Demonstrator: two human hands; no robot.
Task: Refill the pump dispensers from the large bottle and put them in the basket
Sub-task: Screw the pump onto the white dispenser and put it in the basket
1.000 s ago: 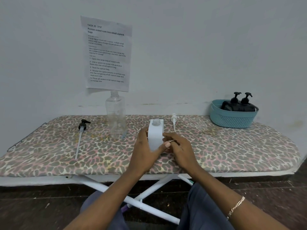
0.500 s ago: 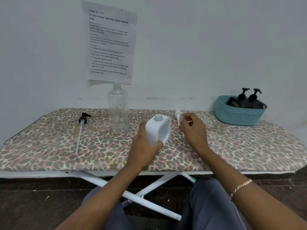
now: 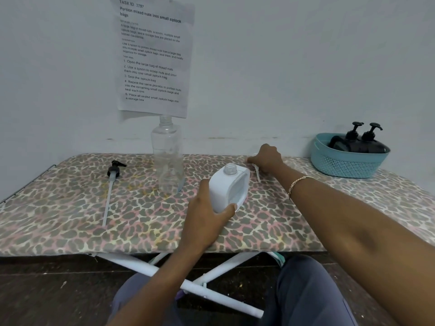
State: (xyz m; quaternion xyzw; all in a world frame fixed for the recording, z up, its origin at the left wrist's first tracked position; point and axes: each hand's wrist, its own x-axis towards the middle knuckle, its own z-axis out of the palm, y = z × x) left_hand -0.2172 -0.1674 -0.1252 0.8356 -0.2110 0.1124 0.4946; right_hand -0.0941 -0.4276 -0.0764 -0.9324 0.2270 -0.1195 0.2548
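Left hand [image 3: 202,222] grips dispenser [image 3: 229,187], right hand [image 3: 267,158] white pump [image 3: 257,175] (sheet [image 3: 153,57]: "TASK ID 3797")

I am gripping the white bottle [image 3: 229,189] near its base with my left hand [image 3: 204,215], my thumb lying across its near face and my fingers curling round behind it, with my left forearm rising from below. I am holding my right arm stretched forward and slightly inward. My right hand [image 3: 267,158], knuckles up, is curling its fingers down over the white pump [image 3: 257,174].
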